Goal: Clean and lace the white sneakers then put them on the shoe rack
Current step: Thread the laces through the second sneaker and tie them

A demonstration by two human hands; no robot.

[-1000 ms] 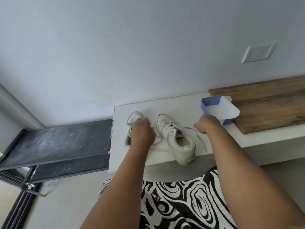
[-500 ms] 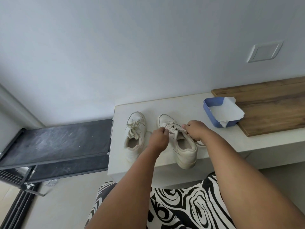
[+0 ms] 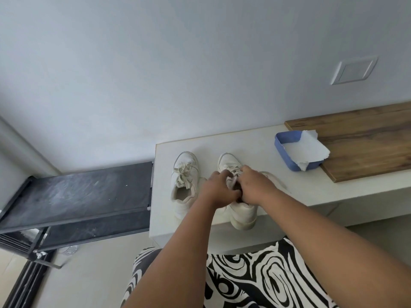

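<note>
Both hands, left hand (image 3: 219, 189) and right hand (image 3: 255, 187), fingers curled, pinching laces on right sneaker (image 3: 241, 211) at desk (image 3: 311, 192) edge. Heel overhangs; hard tug could drag it off. Left sneaker (image 3: 183, 187) already tied.

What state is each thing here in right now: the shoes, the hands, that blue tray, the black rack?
Left sneaker: on the white ledge, laces tied in a bow, untouched.
Right sneaker: on the ledge, heel over the edge, laces being worked.
Left hand: fingers curled at the right sneaker's laces.
Right hand: fingers curled at the same laces.
Blue tray: upright, white paper lying in it.
Shoe rack: dusty top shelf, no shoes on it.
</note>
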